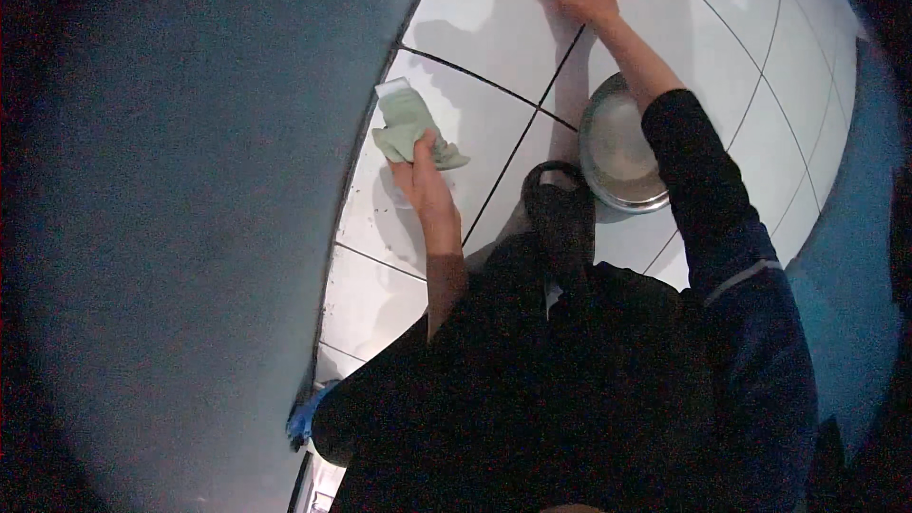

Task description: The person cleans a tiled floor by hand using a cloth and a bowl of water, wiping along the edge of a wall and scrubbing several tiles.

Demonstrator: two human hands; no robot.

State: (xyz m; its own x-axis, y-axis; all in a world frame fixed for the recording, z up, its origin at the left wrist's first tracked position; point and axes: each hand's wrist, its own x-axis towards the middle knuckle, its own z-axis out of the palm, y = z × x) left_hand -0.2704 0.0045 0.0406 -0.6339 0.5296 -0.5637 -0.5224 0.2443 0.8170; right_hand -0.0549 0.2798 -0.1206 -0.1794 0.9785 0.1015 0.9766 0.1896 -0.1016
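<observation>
My left hand (425, 188) is closed round a light green cloth (407, 122), low over the white tiled floor near the wall. A small white, flat-edged piece (391, 87) shows at the cloth's far end; I cannot tell what it is. Far ahead and to the right, my right hand (591, 0) is spread on the tiles with its fingers apart, holding nothing. Below my right forearm stands a round metal basin (622, 147) with cloudy liquid in it, its right side hidden by the arm.
A grey-blue wall (218, 180) runs along the left edge of the white tiles (475, 28). Dark specks lie on the floor beside it. My dark shoe (559, 204) is next to the basin. A blue object (309, 418) lies at the lower left. Another blue-grey wall (860, 228) stands at right.
</observation>
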